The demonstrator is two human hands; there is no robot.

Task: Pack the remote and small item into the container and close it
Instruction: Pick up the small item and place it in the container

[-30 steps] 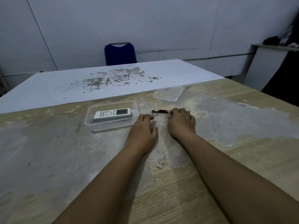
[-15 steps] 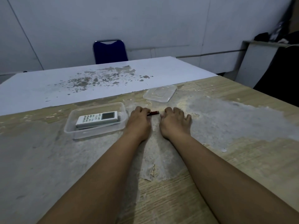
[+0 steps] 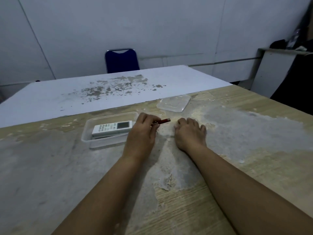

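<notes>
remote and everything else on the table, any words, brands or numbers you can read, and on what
No text can be read anywhere in this view.
Remote: rows of buttons with coloured marks and a small grey display, all too small and blurred to read.
Small red item in the left hand: no readable marking.
Clear container and lid: no label visible.

No legible text: the button markings and display on the remote [image 3: 112, 129] are too small to read
</notes>
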